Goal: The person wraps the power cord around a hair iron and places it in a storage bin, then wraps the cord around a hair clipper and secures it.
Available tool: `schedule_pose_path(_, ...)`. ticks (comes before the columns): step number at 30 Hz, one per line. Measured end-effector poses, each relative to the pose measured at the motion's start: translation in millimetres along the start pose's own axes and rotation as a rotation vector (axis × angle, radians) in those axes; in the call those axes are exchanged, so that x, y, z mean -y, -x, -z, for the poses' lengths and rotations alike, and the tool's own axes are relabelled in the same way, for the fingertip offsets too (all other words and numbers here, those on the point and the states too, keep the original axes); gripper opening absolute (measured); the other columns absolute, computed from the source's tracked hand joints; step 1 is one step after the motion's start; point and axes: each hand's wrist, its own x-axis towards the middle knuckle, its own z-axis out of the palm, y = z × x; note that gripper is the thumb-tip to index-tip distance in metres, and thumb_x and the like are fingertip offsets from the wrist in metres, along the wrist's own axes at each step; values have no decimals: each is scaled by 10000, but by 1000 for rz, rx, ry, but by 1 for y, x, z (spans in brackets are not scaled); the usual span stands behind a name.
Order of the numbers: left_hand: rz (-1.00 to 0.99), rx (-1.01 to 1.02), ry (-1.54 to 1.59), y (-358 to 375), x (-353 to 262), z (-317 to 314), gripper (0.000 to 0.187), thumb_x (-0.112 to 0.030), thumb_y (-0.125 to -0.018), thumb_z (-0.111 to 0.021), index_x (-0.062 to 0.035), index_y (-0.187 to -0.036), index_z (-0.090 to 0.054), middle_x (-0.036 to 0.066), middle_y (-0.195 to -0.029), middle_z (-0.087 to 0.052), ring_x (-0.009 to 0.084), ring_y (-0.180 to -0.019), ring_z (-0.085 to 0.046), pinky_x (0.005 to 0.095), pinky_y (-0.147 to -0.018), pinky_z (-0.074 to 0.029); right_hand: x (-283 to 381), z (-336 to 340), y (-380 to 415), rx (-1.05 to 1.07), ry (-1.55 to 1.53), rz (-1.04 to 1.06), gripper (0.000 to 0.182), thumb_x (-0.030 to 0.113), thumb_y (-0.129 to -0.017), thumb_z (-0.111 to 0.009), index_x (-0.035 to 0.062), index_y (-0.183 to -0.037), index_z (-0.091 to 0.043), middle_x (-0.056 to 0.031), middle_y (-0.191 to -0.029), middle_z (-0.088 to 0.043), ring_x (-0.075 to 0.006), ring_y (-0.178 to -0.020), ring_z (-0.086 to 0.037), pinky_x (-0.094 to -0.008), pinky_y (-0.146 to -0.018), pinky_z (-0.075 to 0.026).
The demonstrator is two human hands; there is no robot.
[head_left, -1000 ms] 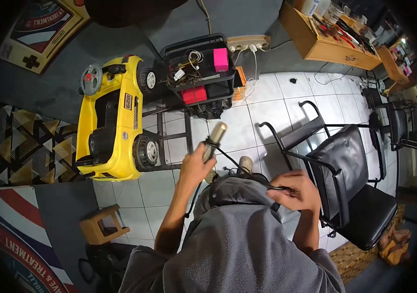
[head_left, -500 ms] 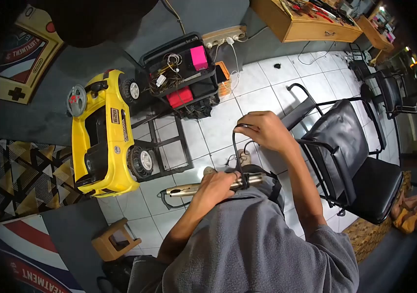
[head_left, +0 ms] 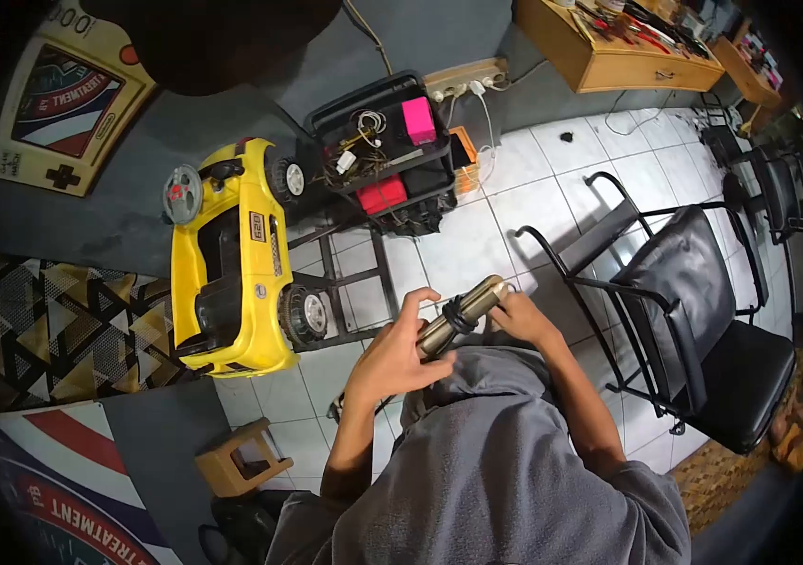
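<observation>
A metallic, gold-toned cylindrical tool [head_left: 483, 298] is held tilted above my lap, its upper end to the right. Around its middle a black cord [head_left: 459, 314] is wound in a tight bundle. My left hand [head_left: 400, 353] is at its lower end, thumb and fingers spread around it, the palm side partly hidden. At the upper end, my right hand [head_left: 522, 316] pinches the tool with its fingertips.
A yellow toy car [head_left: 260, 254] stands at left, beside a black cart [head_left: 378, 169] with cables and boxes. Black chairs [head_left: 684, 273] are at right. A wooden drawer table [head_left: 642, 71] is at the top, and a cardboard-coloured stool [head_left: 241, 459] at lower left.
The tool has swung from nearly level to tilted. My right hand has come down from the raised cord end to the tool's end. The loose cord is now wrapped, and my left hand's fingers have spread.
</observation>
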Motion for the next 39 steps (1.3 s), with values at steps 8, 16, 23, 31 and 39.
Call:
schedule_pose_path(8, -96, -67, 222, -14, 52, 1, 656, -177, -844, -707, -5, -1356, -333, 48, -845, -584, 122, -766, -569, 284, -693, -478, 26, 8, 36, 110, 20, -148, 326, 288, -962, -516, 16, -809, -611, -208, -703, -588, -372, -685, -565, -421, -627, -441)
schedule_pose_path(16, 44, -323, 218, -18, 75, 5, 469, -171, -856, -694, -5, -1169, -387, 49, -712, -577, 86, -575, -536, 269, -512, -441, 109, 59, 39, 7, 100, -141, 244, 235, -901, -608, 13, -806, -640, -155, -612, -562, -290, -501, -535, -333, -499, -418)
schedule_pose_path(23, -93, -351, 50, -8, 80, -13, 348, -177, -867, -667, -32, -1156, -538, 24, -785, -583, 80, -599, -485, 252, -527, -412, 167, 64, 26, -115, 103, 87, 146, 125, -813, -700, -13, -807, -654, -104, -600, -584, -205, -448, -526, -288, -446, -386)
schedule_pose_path(31, -102, -49, -191, 11, 70, -51, 338, -189, -785, -687, -21, -1055, -573, 241, -861, -654, 431, -814, -634, 466, -706, -496, 191, 31, -30, -68, 343, 478, 175, 151, -771, -756, 6, -814, -667, -82, -605, -539, -245, -510, -546, -349, -474, -411)
schedule_pose_path(39, -230, 155, -549, 54, 49, 1, 451, -151, -738, -729, -52, -1129, -528, 204, -906, -637, 420, -852, -624, 469, -714, -495, 150, 10, -60, 206, 333, 131, 250, 273, -804, -727, 32, -863, -700, -109, -765, -682, -282, -670, -644, -347, -617, -488)
